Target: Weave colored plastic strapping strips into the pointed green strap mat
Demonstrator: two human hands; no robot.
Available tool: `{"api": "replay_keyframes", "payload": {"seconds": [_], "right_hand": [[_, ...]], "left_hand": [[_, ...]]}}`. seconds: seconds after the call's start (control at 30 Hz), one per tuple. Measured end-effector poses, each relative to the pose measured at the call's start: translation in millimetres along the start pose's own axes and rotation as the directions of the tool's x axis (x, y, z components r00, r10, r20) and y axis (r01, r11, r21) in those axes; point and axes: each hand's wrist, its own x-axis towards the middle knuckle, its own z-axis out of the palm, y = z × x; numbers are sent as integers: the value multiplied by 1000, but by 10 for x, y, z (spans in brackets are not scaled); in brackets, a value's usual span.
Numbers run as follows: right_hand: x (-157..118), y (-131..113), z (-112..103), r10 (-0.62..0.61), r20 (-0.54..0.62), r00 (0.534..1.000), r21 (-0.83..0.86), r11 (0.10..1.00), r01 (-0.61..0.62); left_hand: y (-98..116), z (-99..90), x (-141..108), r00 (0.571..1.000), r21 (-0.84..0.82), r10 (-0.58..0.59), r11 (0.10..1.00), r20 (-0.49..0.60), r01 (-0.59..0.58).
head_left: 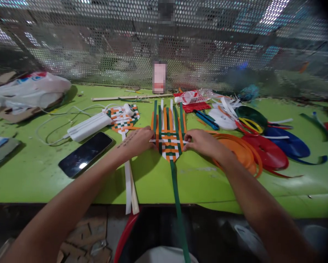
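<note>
A half-woven piece of flat plastic strips in orange, green and white lies on the green table, its loose strip ends pointing away from me. One long green strip runs from its near tip over the table edge. Across the weave lies a white strip. My left hand pinches the left end of that strip at the weave's left edge. On the other side my right hand pinches its right end. Behind my left hand is a second woven piece with a handle of pale strips.
On the left are a phone, a white power bank with cable, and a plastic bag. Strip rolls in orange, red and blue lie right. Blue-handled scissors and a plastic bottle sit behind.
</note>
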Motion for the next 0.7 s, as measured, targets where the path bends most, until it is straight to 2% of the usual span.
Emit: {"api": "replay_keyframes", "payload": {"seconds": [0.23,0.33,0.43,0.57,0.7], "right_hand": [[70,122,-4,-29,-1,1000,124,992,29],[100,171,24,-25,-52,998,97,995,30],[102,171,45,-23,-56,998,55,998,26],[103,154,55,0,-35,999,49,999,1],[110,147,58,13,-31,999,97,995,-10]], "left_hand": [[58,-2,-32,991,-108,112,987,-77,-120],[89,91,2,979,-145,161,973,-125,-179],[114,208,46,971,-167,202,961,-126,-221],[163,284,64,976,-215,182,955,-117,-204],[234,248,46,988,-227,134,962,-79,-149]]}}
